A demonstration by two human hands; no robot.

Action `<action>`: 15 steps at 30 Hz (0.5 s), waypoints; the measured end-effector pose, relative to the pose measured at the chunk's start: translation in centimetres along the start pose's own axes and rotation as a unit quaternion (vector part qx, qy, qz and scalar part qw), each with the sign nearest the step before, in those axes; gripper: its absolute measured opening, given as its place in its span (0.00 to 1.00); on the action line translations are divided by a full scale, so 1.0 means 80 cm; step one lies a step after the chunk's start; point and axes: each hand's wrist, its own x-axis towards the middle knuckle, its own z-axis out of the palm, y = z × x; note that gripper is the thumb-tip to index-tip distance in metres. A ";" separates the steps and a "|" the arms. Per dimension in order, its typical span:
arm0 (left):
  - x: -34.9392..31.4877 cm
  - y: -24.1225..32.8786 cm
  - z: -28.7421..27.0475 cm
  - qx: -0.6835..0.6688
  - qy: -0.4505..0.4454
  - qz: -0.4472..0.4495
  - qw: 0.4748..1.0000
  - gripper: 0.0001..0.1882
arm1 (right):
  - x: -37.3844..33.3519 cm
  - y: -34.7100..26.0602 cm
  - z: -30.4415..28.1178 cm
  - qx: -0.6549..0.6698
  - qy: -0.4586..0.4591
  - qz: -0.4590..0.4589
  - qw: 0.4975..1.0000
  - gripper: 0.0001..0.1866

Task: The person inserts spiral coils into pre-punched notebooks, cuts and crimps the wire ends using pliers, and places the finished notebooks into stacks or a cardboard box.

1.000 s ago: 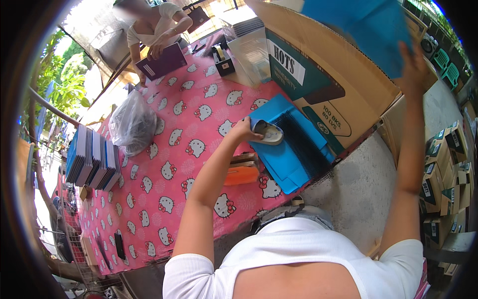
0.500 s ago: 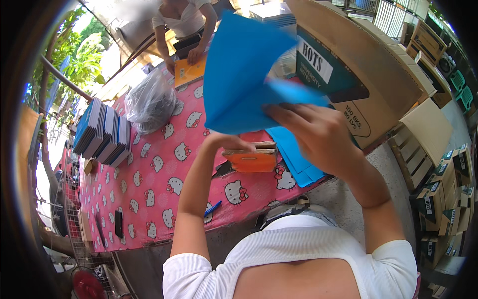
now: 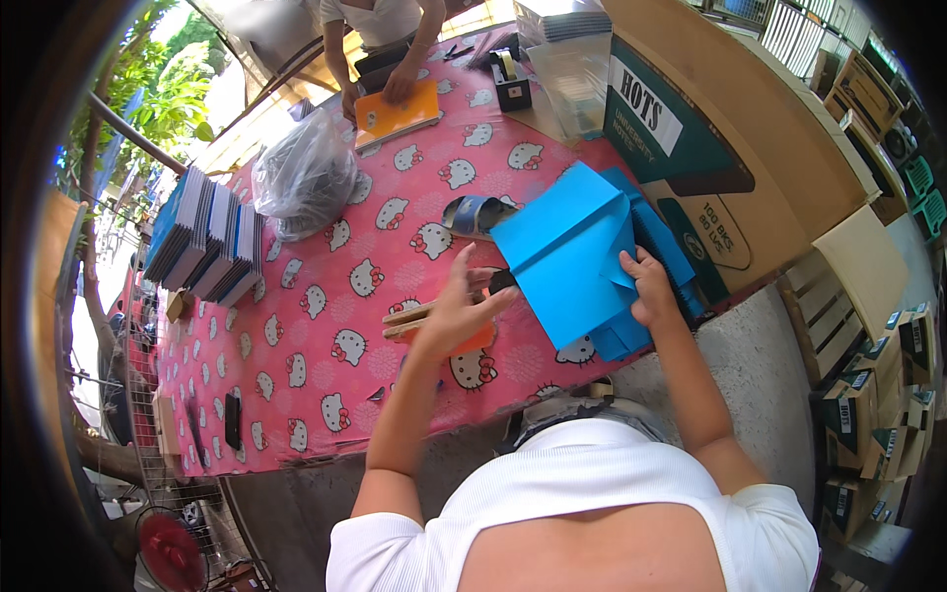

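Observation:
A creased light-blue sheet (image 3: 572,252) lies tilted over the right part of the pink table. My right hand (image 3: 648,286) pinches its right edge between thumb and fingers. Beneath it, more blue sheets (image 3: 621,340) show at the near edge, and a blue stack (image 3: 663,242) shows on the right. My left hand (image 3: 464,304) is left of the sheet, fingers spread and holding nothing. Partly hidden under that hand is an orange block with wooden layers (image 3: 475,340). A small dark object (image 3: 501,281) shows by its fingertips; its kind is unclear.
A large cardboard box (image 3: 730,128) stands at right. Beyond my left hand lies a blue-grey rounded object (image 3: 476,215). Stacked notebooks (image 3: 202,237) and a filled plastic bag (image 3: 304,178) sit at left. Across the table, another person's hands touch an orange notebook (image 3: 400,113) near a tape dispenser (image 3: 509,81).
The blue sheet has come down from the air onto the right side of the table, with my right hand on it. My left hand has spread its fingers; the orange block appears farther left.

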 end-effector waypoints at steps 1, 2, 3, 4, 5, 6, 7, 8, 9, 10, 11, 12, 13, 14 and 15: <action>0.008 -0.015 0.025 0.106 0.077 0.038 0.991 0.42 | -0.003 0.005 0.000 0.058 0.022 0.018 0.998 0.15; 0.016 -0.026 0.048 0.209 0.151 0.078 0.963 0.42 | -0.008 0.008 0.002 0.057 0.023 0.017 0.998 0.15; 0.023 -0.031 0.066 0.206 0.148 0.081 0.964 0.42 | -0.014 0.009 0.003 0.055 0.056 0.026 0.997 0.15; 0.027 -0.033 0.082 0.198 0.142 0.148 0.958 0.39 | -0.017 0.009 0.002 0.055 0.087 0.036 0.994 0.16; 0.031 -0.035 0.095 0.188 0.136 0.215 0.949 0.36 | -0.017 0.007 -0.005 0.056 0.091 0.034 0.994 0.16; 0.034 -0.032 0.106 0.188 0.134 0.214 0.949 0.36 | -0.016 0.005 -0.014 0.030 0.060 0.042 0.997 0.17; 0.039 -0.030 0.116 0.210 0.055 0.167 0.962 0.32 | -0.016 0.001 -0.024 0.003 0.029 0.050 0.998 0.19; 0.041 -0.028 0.125 0.229 -0.024 0.118 0.966 0.30 | -0.015 -0.008 -0.037 0.003 0.031 0.051 0.998 0.19; 0.043 -0.031 0.133 0.230 -0.023 0.116 0.966 0.30 | -0.015 -0.028 -0.043 -0.320 0.072 0.005 0.945 0.19; 0.048 -0.039 0.142 0.294 -0.034 0.067 0.953 0.28 | -0.016 -0.042 -0.050 -0.609 0.105 -0.044 0.785 0.19; 0.053 -0.049 0.148 0.355 -0.043 0.016 0.934 0.28 | -0.016 -0.041 -0.058 -0.610 0.104 -0.044 0.784 0.19; 0.059 -0.062 0.157 0.377 -0.045 -0.002 0.925 0.28 | -0.016 -0.036 -0.072 -0.671 0.110 -0.073 0.730 0.23; 0.059 -0.066 0.166 0.376 -0.048 0.003 0.925 0.28 | -0.013 -0.028 -0.089 -0.726 0.117 -0.100 0.670 0.27; 0.058 -0.068 0.176 0.371 -0.017 0.021 0.928 0.28 | -0.006 -0.014 -0.117 -0.736 0.077 -0.113 0.663 0.36; 0.054 -0.074 0.176 0.367 0.022 0.027 0.930 0.28 | -0.008 -0.009 -0.109 -0.735 0.073 -0.112 0.665 0.36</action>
